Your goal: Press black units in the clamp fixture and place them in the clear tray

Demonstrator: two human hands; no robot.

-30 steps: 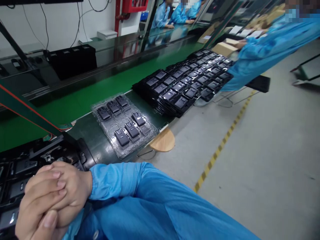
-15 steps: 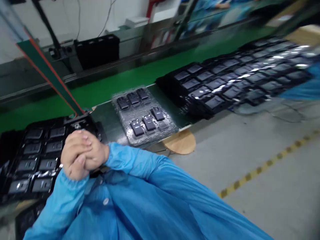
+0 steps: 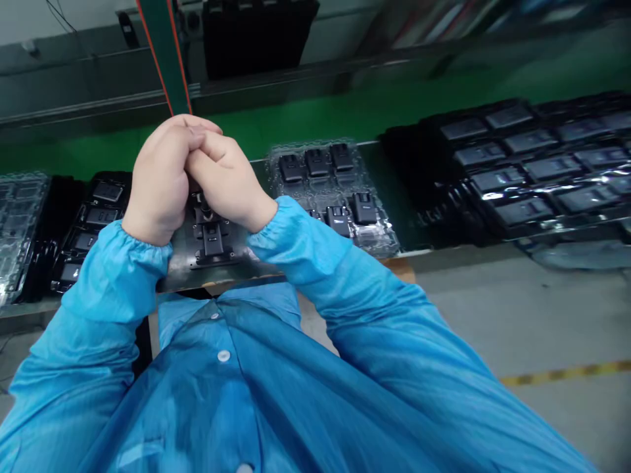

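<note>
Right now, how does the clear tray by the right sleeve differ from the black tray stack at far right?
Colour: the clear tray is transparent; the black tray stack is dark. Height: the clear tray lies low; the black tray stack rises in many layers. View: the right sleeve partly covers the clear tray; the black tray stack runs past the picture's edge. Both hold dark pieces.

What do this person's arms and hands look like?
Both arms are in loose, bright blue sleeves with lots of wrinkles and a slight shine. The cuffs are gathered and crinkly at the wrists. The left hand and right hand wear no gloves, and I see no markings on the sleeves.
</note>
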